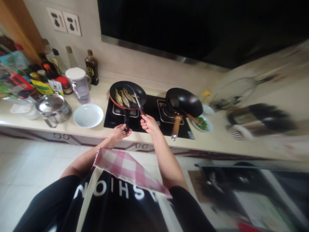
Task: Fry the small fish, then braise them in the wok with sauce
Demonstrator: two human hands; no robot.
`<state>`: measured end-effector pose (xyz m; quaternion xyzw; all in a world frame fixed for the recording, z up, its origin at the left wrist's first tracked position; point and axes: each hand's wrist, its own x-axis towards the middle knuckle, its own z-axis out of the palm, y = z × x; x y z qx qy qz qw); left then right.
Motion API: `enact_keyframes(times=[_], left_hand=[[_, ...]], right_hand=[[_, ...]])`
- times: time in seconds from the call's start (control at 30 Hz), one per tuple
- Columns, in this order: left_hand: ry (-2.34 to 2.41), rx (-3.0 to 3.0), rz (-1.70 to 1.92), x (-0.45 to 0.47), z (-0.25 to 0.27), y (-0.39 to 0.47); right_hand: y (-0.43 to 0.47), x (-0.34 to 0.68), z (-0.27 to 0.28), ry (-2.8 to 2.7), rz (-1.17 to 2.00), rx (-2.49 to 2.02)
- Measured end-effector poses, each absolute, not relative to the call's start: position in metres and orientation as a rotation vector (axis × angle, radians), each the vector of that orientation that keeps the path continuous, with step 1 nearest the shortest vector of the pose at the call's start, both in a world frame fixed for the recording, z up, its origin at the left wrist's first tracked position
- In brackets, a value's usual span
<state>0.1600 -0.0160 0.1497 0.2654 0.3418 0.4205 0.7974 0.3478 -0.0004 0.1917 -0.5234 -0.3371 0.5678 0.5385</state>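
My left hand (120,132) is closed around the end of the black handle of a frying pan (142,91). The pan sits over the left burner, its far side raised in view. Several small browned fish (125,97) lie side by side in it. In my right hand (149,123) is the dark handle of a metal spatula (137,99), which reaches into the pan on the right of the fish. The spatula's tip is hard to make out against the dark pan.
A wok (184,100) with a wooden handle stands on the right burner of the gas stove (149,124). Beside it is a plate (209,128) of chopped greens. Left of the stove are a white plate (88,115), a steel pot (53,108), a water pitcher (80,85) and bottles.
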Motion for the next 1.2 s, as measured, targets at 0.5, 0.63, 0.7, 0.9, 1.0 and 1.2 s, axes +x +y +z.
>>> enact_keyframes(times=[0.5, 0.63, 0.7, 0.9, 1.0, 1.2], left_hand=[[0.764, 0.563, 0.918, 0.161, 0.149, -0.016], [0.754, 0.561, 0.916, 0.16, 0.149, -0.016], [0.756, 0.558, 0.914, 0.16, 0.15, -0.016], [0.777, 0.556, 0.916, 0.161, 0.15, -0.016], [0.777, 0.554, 0.916, 0.161, 0.151, -0.016], [0.781, 0.555, 0.915, 0.161, 0.151, -0.016]], right_hand=[[0.004, 0.343, 0.193, -0.826, 1.253, -1.328], [-0.014, 0.349, 0.189, -0.864, 1.272, -1.272], [-0.024, 0.351, 0.187, -0.894, 1.284, -1.257], [-0.049, 0.351, 0.184, -0.923, 1.309, -1.288], [-0.057, 0.349, 0.183, -0.903, 1.31, -1.284], [-0.068, 0.345, 0.179, -0.879, 1.329, -1.275]])
